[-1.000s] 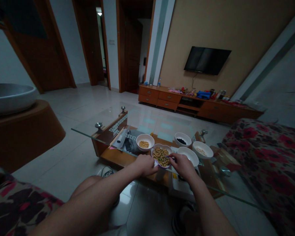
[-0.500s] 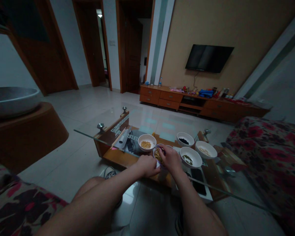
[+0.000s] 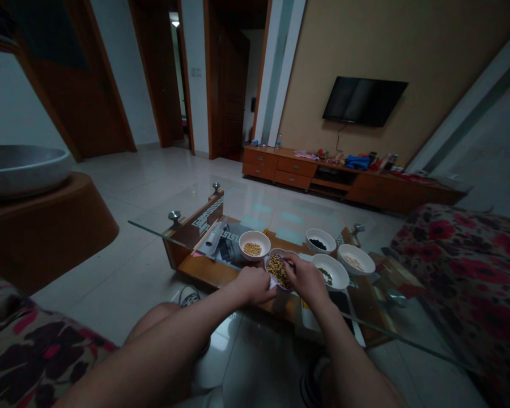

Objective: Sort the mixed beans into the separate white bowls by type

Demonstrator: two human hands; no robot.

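Note:
A purple-rimmed bowl of mixed beans point(image 3: 276, 269) stands on the glass table. My left hand point(image 3: 255, 285) is closed at its near left edge, on what looks like a white handle. My right hand point(image 3: 305, 276) reaches over the right side of this bowl, fingers pinched on a thin utensil mostly hidden by them; its tip is down among the beans. Touching distance behind to the left is a white bowl of yellow beans point(image 3: 252, 249). To the right stand a bowl of green beans point(image 3: 325, 276), a bowl of black beans point(image 3: 318, 244) and a bowl of pale pieces point(image 3: 353, 263).
The glass tabletop point(image 3: 170, 233) has an exposed edge towards me. Under it, papers point(image 3: 212, 241) lie on the wooden shelf at left, and a white box with a dark top point(image 3: 340, 303) is at right. A flowered sofa point(image 3: 471, 255) borders the right side.
My right hand has moved right and slightly down, drawing the utensil's tip from beside the yellow-bean bowl into the mixed beans. My left hand stays at the bowl's edge.

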